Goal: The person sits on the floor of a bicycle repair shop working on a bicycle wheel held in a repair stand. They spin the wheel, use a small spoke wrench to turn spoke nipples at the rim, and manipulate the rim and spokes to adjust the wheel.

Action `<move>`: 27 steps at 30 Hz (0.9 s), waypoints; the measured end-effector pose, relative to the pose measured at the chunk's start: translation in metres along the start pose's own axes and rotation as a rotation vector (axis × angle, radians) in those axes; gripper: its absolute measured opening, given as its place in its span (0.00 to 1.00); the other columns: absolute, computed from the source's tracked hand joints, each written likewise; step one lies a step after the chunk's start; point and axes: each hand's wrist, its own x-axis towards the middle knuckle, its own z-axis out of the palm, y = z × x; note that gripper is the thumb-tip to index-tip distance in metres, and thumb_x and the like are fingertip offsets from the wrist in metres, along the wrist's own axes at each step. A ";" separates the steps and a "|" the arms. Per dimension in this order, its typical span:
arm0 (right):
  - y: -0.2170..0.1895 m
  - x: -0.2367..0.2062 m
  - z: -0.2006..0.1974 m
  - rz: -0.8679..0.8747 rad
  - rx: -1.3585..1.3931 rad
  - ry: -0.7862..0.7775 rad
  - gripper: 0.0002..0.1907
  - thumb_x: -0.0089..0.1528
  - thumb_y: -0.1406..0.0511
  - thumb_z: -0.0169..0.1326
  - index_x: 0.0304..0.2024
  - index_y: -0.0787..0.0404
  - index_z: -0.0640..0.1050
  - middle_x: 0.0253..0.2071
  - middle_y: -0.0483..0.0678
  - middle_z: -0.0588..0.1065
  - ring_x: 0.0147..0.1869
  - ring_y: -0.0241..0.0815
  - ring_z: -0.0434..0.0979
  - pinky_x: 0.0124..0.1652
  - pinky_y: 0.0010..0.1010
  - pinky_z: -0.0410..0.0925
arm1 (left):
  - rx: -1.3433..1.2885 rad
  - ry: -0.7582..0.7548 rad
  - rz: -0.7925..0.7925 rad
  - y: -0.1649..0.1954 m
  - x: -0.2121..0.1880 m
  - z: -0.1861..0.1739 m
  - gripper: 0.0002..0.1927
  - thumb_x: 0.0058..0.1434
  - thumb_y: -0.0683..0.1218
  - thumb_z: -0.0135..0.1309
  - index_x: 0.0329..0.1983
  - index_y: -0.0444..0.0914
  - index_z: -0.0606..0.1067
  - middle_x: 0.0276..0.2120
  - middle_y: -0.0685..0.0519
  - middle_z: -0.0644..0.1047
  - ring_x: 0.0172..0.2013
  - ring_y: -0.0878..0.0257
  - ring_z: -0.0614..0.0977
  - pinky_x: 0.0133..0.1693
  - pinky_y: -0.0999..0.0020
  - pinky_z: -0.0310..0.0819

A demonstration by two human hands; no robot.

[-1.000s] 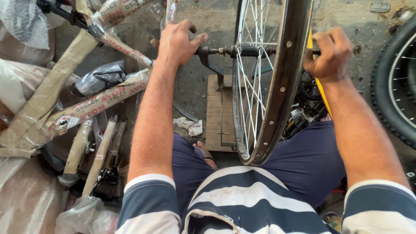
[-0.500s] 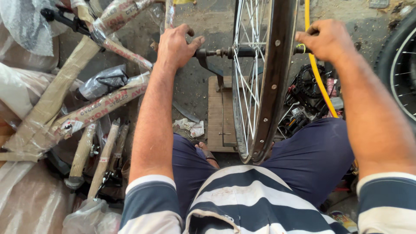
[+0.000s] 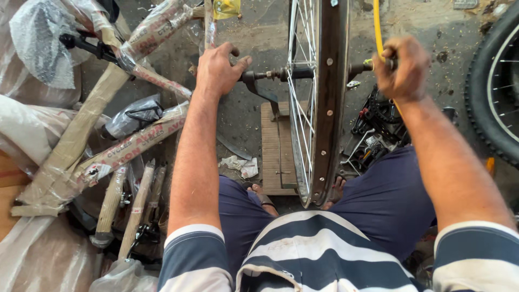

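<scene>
A bare spoked bicycle wheel rim [image 3: 328,108] stands upright between my knees, its axle [image 3: 273,73] running left to right. My left hand [image 3: 219,70] grips the left end of the axle. My right hand [image 3: 403,67] is closed on the right end of the axle, where a yellow tool or strip [image 3: 377,27] rises out of my fist. The wheel's lower edge sits over a small wooden stand [image 3: 273,146].
A bicycle frame wrapped in paper and plastic [image 3: 116,135] lies at the left with other wrapped parts. A tyred wheel [image 3: 494,92] stands at the right edge. Dark metal parts [image 3: 376,132] lie by my right knee, crumpled paper [image 3: 240,165] on the floor.
My right hand has risen with the axle end, and the yellow piece now stands above my fist. The left hand has stayed on the axle.
</scene>
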 end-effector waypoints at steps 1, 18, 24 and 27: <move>0.000 0.000 -0.001 0.026 -0.045 -0.067 0.29 0.71 0.45 0.59 0.35 0.65 0.80 0.31 0.52 0.78 0.37 0.44 0.79 0.41 0.38 0.73 | 0.012 0.012 0.016 0.000 0.000 0.000 0.22 0.60 0.59 0.65 0.43 0.36 0.81 0.31 0.40 0.82 0.37 0.44 0.83 0.42 0.51 0.76; 0.005 0.006 -0.002 0.455 -0.203 -0.472 0.32 0.64 0.40 0.62 0.31 0.62 0.80 0.24 0.51 0.76 0.30 0.43 0.76 0.36 0.40 0.70 | 0.006 0.004 0.056 0.006 -0.002 -0.002 0.20 0.61 0.57 0.66 0.43 0.37 0.81 0.29 0.42 0.82 0.36 0.44 0.84 0.42 0.51 0.76; 0.004 -0.005 0.005 0.173 -0.197 -0.221 0.32 0.70 0.42 0.59 0.30 0.63 0.79 0.28 0.51 0.76 0.34 0.47 0.76 0.40 0.42 0.70 | 0.007 -0.069 -0.056 0.012 -0.001 -0.007 0.21 0.60 0.58 0.65 0.44 0.37 0.80 0.30 0.41 0.81 0.35 0.45 0.84 0.40 0.52 0.76; -0.001 0.001 -0.004 0.519 -0.209 -0.604 0.29 0.63 0.41 0.61 0.28 0.59 0.78 0.20 0.48 0.71 0.26 0.44 0.73 0.32 0.38 0.66 | -0.013 -0.039 0.004 0.015 -0.002 -0.007 0.20 0.60 0.57 0.65 0.43 0.37 0.81 0.30 0.42 0.82 0.36 0.45 0.84 0.42 0.52 0.77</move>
